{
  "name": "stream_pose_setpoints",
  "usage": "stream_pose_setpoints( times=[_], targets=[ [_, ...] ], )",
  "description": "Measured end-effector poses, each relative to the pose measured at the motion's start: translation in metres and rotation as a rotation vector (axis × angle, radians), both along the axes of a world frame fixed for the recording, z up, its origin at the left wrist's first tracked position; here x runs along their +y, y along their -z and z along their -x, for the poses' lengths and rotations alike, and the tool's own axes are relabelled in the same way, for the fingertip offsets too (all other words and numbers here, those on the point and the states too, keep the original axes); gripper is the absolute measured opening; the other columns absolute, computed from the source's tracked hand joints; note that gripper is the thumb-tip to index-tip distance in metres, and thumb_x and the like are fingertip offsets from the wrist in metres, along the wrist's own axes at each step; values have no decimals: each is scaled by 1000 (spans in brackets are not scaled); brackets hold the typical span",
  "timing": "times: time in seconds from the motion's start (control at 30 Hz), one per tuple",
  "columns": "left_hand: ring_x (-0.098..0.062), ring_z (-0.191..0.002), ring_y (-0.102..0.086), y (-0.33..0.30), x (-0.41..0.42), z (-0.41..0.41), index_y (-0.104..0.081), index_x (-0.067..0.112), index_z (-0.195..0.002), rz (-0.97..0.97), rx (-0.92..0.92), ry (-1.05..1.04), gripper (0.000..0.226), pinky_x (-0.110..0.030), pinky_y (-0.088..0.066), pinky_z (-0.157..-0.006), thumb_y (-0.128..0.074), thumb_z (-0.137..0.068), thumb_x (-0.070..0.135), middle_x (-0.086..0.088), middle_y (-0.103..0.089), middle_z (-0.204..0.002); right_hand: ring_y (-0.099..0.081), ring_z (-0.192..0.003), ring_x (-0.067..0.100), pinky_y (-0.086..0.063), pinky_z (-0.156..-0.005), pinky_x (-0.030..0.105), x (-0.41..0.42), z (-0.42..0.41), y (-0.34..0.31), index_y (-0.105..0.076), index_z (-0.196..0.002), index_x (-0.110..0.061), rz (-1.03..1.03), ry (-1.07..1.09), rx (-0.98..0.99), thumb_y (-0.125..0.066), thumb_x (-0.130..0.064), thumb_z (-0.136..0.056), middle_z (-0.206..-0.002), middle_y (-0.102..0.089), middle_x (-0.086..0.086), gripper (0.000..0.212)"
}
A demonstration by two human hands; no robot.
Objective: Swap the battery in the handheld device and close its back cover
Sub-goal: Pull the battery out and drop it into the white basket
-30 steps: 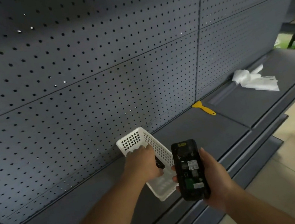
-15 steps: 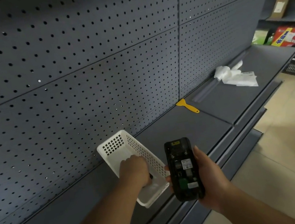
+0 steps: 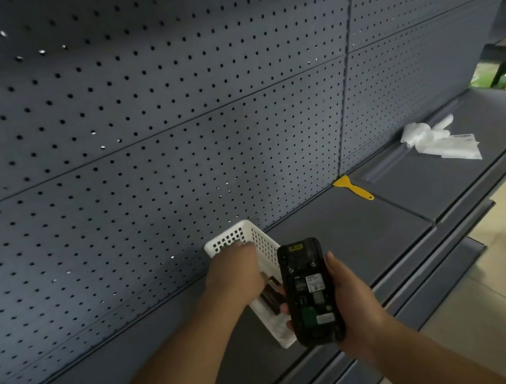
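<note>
Device (image 3: 310, 292) back open, right hand (image 3: 351, 296)

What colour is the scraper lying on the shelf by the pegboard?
Yellow. The scraper shows plainly in the head view, lying flat on the dark grey shelf.
</note>
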State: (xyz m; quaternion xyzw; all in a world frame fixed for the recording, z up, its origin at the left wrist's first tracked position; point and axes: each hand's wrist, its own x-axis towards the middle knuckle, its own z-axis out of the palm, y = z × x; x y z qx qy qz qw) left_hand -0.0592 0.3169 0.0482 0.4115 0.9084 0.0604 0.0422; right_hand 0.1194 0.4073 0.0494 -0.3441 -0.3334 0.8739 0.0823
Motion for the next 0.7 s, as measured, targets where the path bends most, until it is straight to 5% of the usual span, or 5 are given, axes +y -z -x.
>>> stream_pose_setpoints(
  times=[0.1,0.27,0.4,0.7],
  targets=[
    [-24,-103,-58,-9,-28,9,-62,16,-109,-83,21,-43,31,-39,-54,-81,-70,-86,36,-3,-62,-113,-70,-92,39,-57,-92,56,-22,15,-4,-86,-108,-17,16,-35,15,-32,-61,-105,-128,-73,30,70],
    [-21,-100,-58,-12,-85,21,-62,19,-111,-160,46,-140,30,-37,-54,-81,-69,-85,30,-1,-64,-112,-72,-82,40,-59,-79,49,-66,40,-7,-84,-108,-13,7,-92,49,-36,-60,-105,-106,-76,28,68],
    [-21,-97,-57,-8,-140,31,-59,18,-108,-105,52,-222,29,-37,-52,-82,-70,-85,32,-3,-64,-109,-72,-78,38,-58,-78,48,-104,56,-4,-89,-91,-13,28,-170,40,-35,-61,-105,-100,-77,25,73],
    [-23,-105,-60,25,-266,35,-60,17,-120,10,-39,-387,37,-36,-52,-86,-69,-86,30,-5,-63,-119,-72,-74,38,-57,-75,48,-184,90,15,-87,-95,-4,53,-336,-43,-36,-62,-104,-94,-79,24,78]
  ],
)
